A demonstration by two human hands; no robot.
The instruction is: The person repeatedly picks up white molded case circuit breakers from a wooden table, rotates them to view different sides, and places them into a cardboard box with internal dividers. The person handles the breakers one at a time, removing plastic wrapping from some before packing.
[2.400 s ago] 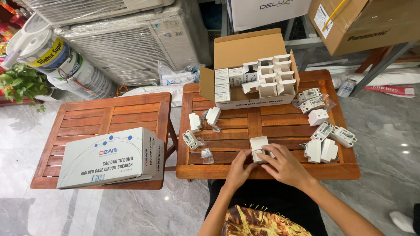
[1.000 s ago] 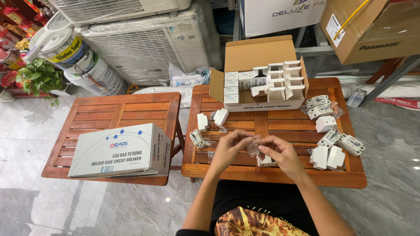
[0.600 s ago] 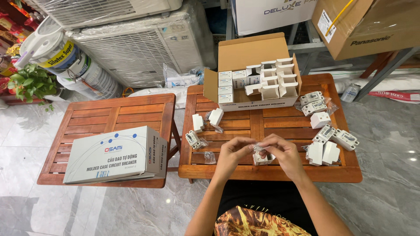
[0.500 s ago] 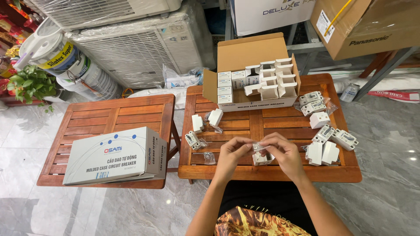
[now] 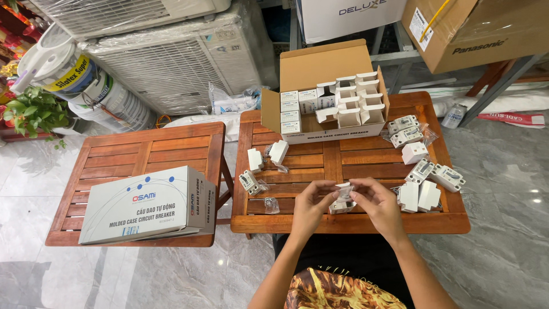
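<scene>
Hands meet low in the centre of the frame, over the near edge of the wooden table (image 5: 343, 166) — the left hand (image 5: 309, 207) and right hand (image 5: 378, 205) both pinch a small white breaker (image 5: 343, 197) held between their fingertips, just above the slats. Right of them lie loose white breakers (image 5: 428, 182). Further up sits an open cardboard box (image 5: 326, 91) of small cartons. On the left table (image 5: 114, 154) rests a grey closed box (image 5: 148, 205).

An open brown box (image 5: 320, 68) full of little white boxes (image 5: 354, 103) sits on the right table. A big grey-white box (image 5: 146, 203) lies on the left table. Brown and white boxes (image 5: 457, 28) stand behind.
</scene>
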